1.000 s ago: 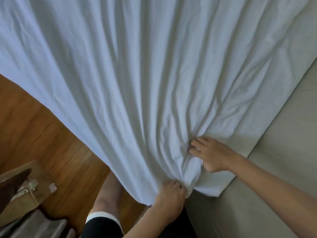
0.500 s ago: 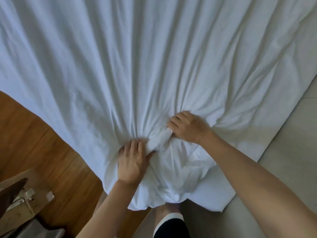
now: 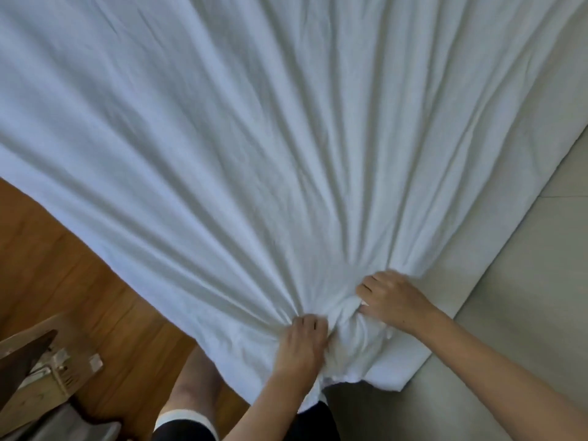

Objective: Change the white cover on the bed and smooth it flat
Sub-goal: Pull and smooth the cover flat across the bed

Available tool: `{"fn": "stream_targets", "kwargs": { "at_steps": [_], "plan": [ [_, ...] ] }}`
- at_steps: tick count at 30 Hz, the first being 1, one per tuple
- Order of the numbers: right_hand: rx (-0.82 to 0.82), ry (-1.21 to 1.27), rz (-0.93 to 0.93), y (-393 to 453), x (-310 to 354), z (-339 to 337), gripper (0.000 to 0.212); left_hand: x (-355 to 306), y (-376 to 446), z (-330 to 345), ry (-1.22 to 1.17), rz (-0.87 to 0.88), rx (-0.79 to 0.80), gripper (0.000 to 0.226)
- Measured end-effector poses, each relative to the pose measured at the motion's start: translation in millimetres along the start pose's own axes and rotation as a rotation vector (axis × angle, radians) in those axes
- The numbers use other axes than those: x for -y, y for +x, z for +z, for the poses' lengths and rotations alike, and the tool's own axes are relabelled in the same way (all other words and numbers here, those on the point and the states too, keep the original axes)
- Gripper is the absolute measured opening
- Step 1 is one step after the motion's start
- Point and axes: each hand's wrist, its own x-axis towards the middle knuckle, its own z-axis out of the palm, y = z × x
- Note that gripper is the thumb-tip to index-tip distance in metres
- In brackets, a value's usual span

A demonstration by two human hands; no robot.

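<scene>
Your left hand (image 3: 302,343) and right hand (image 3: 389,297) have slid toward lower centre, each fist bunching the white cover (image 3: 254,154), dragging it off the bed (image 3: 477,281).

Matt white cloth cover (image 3: 254,138), creased in long folds, over glossy brown wood floor (image 3: 63,265).

Left hand (image 3: 300,348): mine, bare, no ring or watch.
Right hand (image 3: 393,299): bare too, short nails.
Forearms: both unsleeved.
Shorts (image 3: 187,432): dark, with a white hem band.
Leg: bare below it.
</scene>
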Motion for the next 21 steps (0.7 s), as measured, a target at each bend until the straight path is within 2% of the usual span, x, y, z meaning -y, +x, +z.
{"fn": "stream_targets", "kwargs": {
  "at_steps": [1, 3, 7, 9, 10, 14, 21],
  "plan": [
    [0.07, 0.037, 0.062, 6.9, 4.1, 5.6, 0.029, 7.9, 7.2, -2.4, 0.016, -0.014, 0.102, 0.034],
    [0.198, 0.143, 0.165, 17.9, 10.3, 1.0, 0.033, 15.6, 14.0, -14.3, -0.029, -0.071, 0.205, 0.044],
    [0.42, 0.21, 0.278, 17.5, 19.5, -36.9, 0.044, 18.4, -1.9, -48.2, -0.153, -0.041, 0.283, 0.052],
    [0.524, 0.311, 0.384, 31.5, 28.0, -61.7, 0.052, 23.8, -7.7, -78.2, -0.121, -0.048, 0.284, 0.055],
    [0.538, 0.348, 0.441, 38.4, 35.0, -75.1, 0.05, 27.8, -9.4, -94.2, -0.091, -0.047, 0.287, 0.049],
    [0.437, 0.394, 0.57, 72.4, 76.5, -130.3, 0.039, 52.8, -15.7, -167.0, -0.023, -0.123, 0.295, 0.035],
    [0.262, 0.515, 0.724, 173.4, 134.5, -224.7, 0.043, 143.4, -20.7, -295.2, -0.007, -0.172, 0.227, 0.036]
  ]
}}
